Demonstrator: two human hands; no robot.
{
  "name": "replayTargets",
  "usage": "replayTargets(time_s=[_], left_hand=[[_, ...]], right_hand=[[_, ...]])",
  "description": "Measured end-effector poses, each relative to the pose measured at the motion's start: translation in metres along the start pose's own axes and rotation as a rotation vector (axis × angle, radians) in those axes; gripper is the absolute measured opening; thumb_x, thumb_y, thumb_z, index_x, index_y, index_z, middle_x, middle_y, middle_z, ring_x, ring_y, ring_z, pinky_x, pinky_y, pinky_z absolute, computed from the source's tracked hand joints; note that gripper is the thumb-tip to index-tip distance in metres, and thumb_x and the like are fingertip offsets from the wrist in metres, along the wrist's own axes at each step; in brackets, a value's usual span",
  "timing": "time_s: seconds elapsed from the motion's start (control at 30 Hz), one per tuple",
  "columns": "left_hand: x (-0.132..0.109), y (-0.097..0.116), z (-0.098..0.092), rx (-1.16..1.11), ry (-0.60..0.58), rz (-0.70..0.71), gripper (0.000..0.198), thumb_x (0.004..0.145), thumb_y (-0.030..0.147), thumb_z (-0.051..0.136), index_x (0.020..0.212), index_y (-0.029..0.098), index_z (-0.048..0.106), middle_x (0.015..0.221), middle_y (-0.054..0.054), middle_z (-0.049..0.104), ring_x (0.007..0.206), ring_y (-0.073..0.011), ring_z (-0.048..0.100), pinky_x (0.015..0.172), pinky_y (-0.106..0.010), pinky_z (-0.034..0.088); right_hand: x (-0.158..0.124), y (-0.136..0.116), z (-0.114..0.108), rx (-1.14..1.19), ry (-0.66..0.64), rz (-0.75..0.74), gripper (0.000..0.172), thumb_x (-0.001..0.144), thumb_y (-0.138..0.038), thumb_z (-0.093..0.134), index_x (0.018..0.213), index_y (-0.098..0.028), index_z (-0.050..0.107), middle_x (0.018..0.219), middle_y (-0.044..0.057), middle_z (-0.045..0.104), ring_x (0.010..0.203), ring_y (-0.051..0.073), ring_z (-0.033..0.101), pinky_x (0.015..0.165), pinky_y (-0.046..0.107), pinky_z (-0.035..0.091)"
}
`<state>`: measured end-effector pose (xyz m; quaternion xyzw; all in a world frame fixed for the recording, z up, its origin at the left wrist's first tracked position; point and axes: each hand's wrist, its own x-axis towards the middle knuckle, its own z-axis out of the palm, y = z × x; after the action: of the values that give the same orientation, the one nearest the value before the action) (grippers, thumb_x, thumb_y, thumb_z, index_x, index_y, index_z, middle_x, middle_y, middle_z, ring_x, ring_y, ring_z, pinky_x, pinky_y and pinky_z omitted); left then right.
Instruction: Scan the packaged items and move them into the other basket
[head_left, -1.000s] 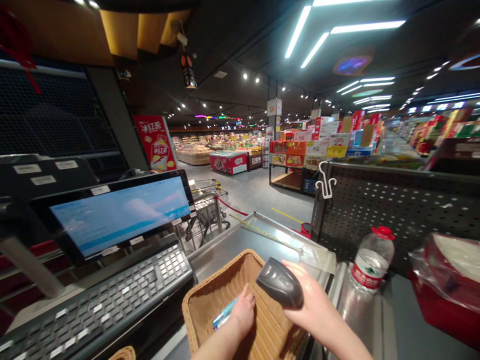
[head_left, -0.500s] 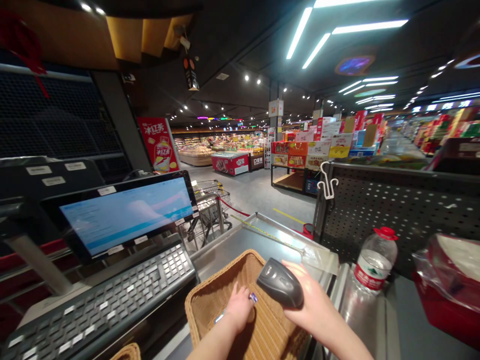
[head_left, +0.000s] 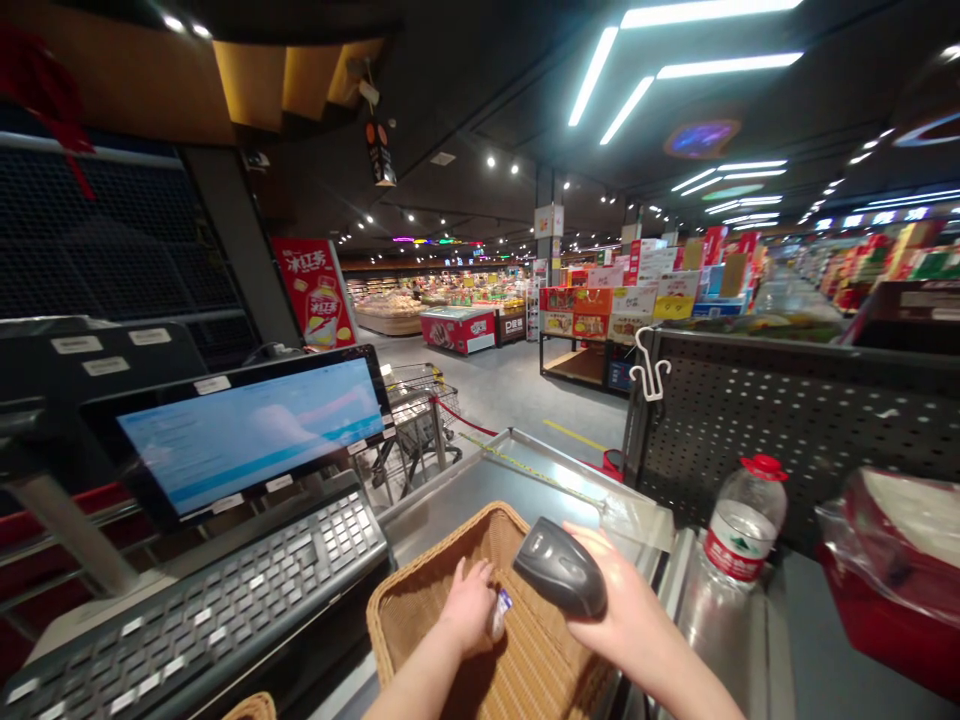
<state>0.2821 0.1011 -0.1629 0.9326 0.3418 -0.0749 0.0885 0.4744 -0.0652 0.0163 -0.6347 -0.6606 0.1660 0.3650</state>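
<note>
My right hand [head_left: 611, 590] is wrapped round a dark grey handheld barcode scanner [head_left: 559, 568], its rounded head pointing left over the basket. Inside the tan woven basket [head_left: 540, 665] is my left hand [head_left: 469, 605], closed on a small packet [head_left: 500, 612] with a purple-blue and whitish surface. Most of that packet is covered by the fingers, so its kind does not show. The scanner head is above and to the right of the packet, apart from it. The basket rests on a metal counter [head_left: 517, 465].
A black keyboard [head_left: 217, 610] and a lit monitor [head_left: 255, 430] stand at left. On the right are a water bottle with a red cap [head_left: 746, 525], a red bin lined with plastic [head_left: 892, 600] and a perforated panel [head_left: 787, 410]. Shopping carts [head_left: 412, 420] stand beyond the counter.
My left hand has shifted slightly left and up within the basket, and more of the small packet shows below its fingers. The scanner stays nearly still in my right hand.
</note>
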Motion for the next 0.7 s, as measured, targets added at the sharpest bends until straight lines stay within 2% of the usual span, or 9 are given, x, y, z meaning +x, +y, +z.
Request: replayTargets(time_s=[0.1,0.2,0.33,0.47,0.57,0.7], left_hand=[[-0.004,-0.005,-0.013,-0.063,0.067,0.032,0.063,0.065,0.051,0.071,0.124,0.029,0.066,0.162,-0.009,0.03,0.15,-0.0384,0.019,0.119,-0.065,0.004],[-0.013,-0.005,-0.032,-0.136,0.195,0.052,0.067,0.064,0.053,0.075,0.127,0.031,0.064,0.165,-0.009,0.023,0.151,-0.0402,0.014,0.116,-0.069,0.003],[-0.034,-0.002,-0.063,-0.159,0.377,0.071,0.052,0.068,0.053,0.077,0.112,0.027,0.071,0.164,-0.011,0.025,0.15,-0.0416,0.017,0.116,-0.07,0.005],[-0.058,-0.006,-0.092,-0.161,0.458,0.066,0.048,0.067,0.054,0.081,0.106,0.027,0.072,0.162,-0.012,0.029,0.149,-0.0421,0.021,0.115,-0.072,0.007],[-0.073,-0.014,-0.105,-0.148,0.499,0.053,0.052,0.065,0.055,0.083,0.109,0.028,0.072,0.161,-0.013,0.032,0.147,-0.0431,0.024,0.114,-0.074,0.009],[-0.092,-0.026,-0.111,-0.117,0.573,0.042,0.056,0.066,0.061,0.079,0.111,0.029,0.072,0.16,-0.014,0.033,0.147,-0.0441,0.026,0.114,-0.075,0.01]], right_hand=[[0.0,-0.003,-0.001,-0.001,-0.006,-0.009,0.055,0.06,-0.011,0.061,0.113,-0.02,0.07,0.122,0.012,0.071,0.135,0.037,0.05,0.119,0.062,0.027],[0.001,-0.006,-0.001,-0.007,-0.008,-0.031,0.05,0.062,-0.013,0.062,0.11,-0.019,0.07,0.122,0.013,0.071,0.134,0.037,0.051,0.117,0.061,0.029],[0.001,-0.009,0.001,-0.027,-0.007,-0.052,0.053,0.063,-0.014,0.063,0.115,-0.017,0.069,0.133,0.016,0.065,0.135,0.038,0.049,0.117,0.061,0.029],[0.003,-0.016,0.003,-0.034,0.015,-0.092,0.056,0.066,-0.019,0.065,0.123,-0.018,0.066,0.135,0.016,0.064,0.135,0.039,0.049,0.117,0.062,0.029],[0.005,-0.022,0.006,-0.035,0.021,-0.132,0.053,0.066,-0.019,0.065,0.119,-0.02,0.069,0.131,0.014,0.067,0.133,0.039,0.051,0.117,0.064,0.027],[0.007,-0.03,0.012,-0.014,0.03,-0.19,0.053,0.066,-0.018,0.065,0.119,-0.021,0.068,0.13,0.013,0.068,0.133,0.038,0.051,0.117,0.061,0.03]])
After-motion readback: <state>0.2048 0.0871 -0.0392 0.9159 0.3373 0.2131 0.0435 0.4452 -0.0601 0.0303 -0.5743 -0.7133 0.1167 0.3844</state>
